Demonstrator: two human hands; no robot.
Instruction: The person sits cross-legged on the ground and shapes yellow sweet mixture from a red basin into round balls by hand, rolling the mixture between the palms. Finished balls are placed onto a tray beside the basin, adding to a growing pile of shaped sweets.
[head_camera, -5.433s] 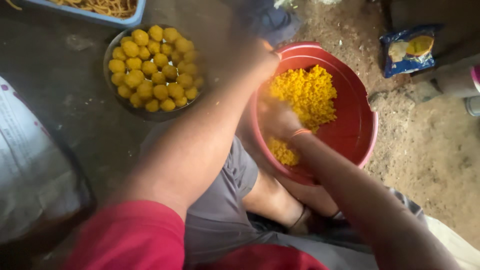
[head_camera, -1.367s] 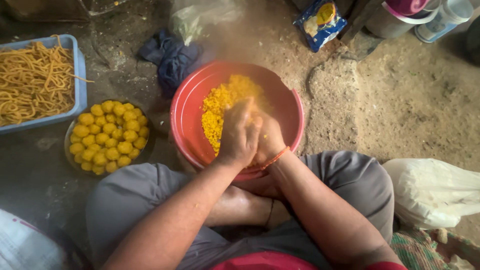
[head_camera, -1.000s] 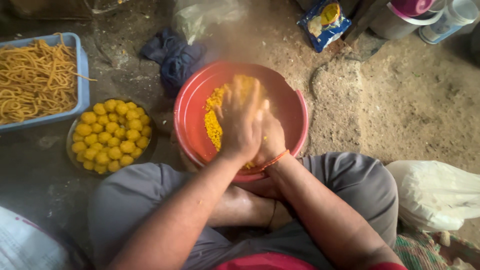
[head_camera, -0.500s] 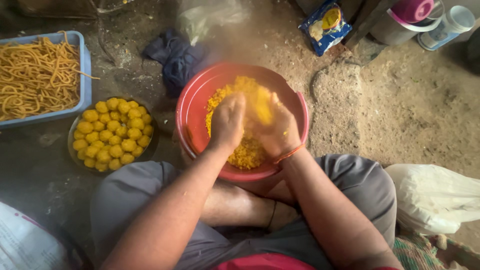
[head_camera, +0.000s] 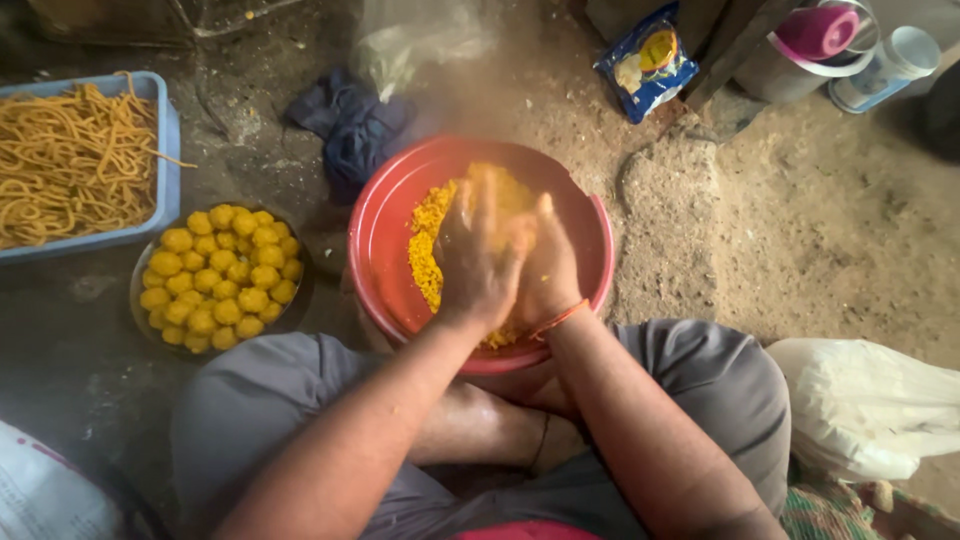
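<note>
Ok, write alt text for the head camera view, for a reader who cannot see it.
Seen from above, a seated person presses the left hand and right hand together over yellow crumbly mixture in a red basin. To the left sit a round tray of yellow balls and a blue crate of fried strands on the dirt floor.

- Red basin (head_camera: 385, 240): smooth plastic, slight gloss.
- Yellow mixture (head_camera: 428, 250): grainy, matt crumbs.
- Blue tray (head_camera: 165, 150): matt plastic.
- Round plate (head_camera: 140, 300) under yellow balls (head_camera: 222, 275): dull metal.
- Floor (head_camera: 800, 230): rough, dusty earth.
- Dark rag (head_camera: 355, 130): crumpled cloth.
</note>
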